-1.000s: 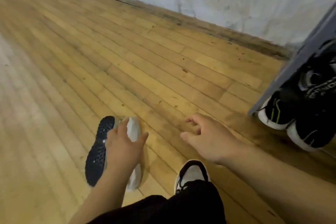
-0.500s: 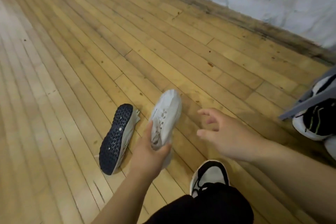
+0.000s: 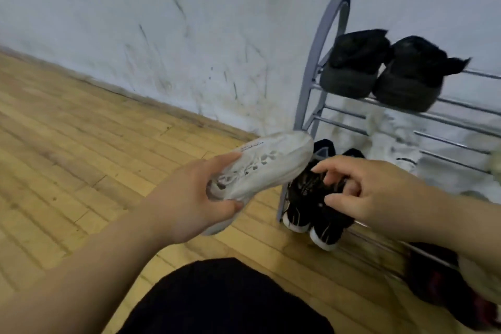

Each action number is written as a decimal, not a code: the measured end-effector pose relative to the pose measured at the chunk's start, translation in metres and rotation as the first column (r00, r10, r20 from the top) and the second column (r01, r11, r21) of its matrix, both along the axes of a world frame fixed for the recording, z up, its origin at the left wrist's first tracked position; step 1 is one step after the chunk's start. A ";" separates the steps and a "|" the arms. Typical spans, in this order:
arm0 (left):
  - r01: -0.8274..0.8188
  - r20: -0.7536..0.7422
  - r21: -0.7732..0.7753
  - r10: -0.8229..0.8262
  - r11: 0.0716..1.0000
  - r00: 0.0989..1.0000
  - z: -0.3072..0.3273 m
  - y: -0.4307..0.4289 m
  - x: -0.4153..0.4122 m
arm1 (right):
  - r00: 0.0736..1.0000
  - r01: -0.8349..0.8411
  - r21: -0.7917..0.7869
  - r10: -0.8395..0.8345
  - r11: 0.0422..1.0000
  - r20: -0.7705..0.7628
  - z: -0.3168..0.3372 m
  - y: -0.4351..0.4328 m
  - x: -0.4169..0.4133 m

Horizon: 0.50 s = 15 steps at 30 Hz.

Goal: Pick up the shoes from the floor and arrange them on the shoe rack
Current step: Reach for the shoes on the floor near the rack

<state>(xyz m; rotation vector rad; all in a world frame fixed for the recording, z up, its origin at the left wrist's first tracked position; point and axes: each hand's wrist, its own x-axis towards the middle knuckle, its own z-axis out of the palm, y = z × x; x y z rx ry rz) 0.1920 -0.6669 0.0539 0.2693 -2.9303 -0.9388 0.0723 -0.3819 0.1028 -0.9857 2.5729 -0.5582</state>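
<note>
My left hand (image 3: 189, 203) grips a white sneaker (image 3: 268, 165) by its heel and holds it in the air, toe pointing at the left end of the grey metal shoe rack (image 3: 322, 43). My right hand (image 3: 371, 192) hovers just right of the sneaker's toe with fingers spread and nothing in it. It is in front of the rack's lower tier. The sneaker's mate is out of view.
A pair of dark shoes (image 3: 390, 68) sits on the rack's top tier. White shoes (image 3: 393, 141) lie on the middle tier, and black sneakers with white soles (image 3: 311, 214) on the bottom one. A scuffed white wall (image 3: 189, 35) runs behind. Wooden floor (image 3: 67, 144) stretches left.
My left hand has lifted the white sneaker off the floor and carried it right toward the rack. My view has swung from the floor to the rack.
</note>
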 end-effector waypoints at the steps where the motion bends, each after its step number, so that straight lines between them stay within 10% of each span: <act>1: 0.028 -0.012 -0.034 -0.029 0.999 1.000 0.010 0.009 -0.002 | 0.999 0.034 -0.006 -0.034 0.999 -0.039 0.003 0.017 0.002; 15: 0.011 -0.028 -0.162 -0.016 0.987 0.999 0.010 0.141 -0.074 | 0.956 0.295 0.212 -0.290 0.932 -0.051 -0.019 0.117 -0.027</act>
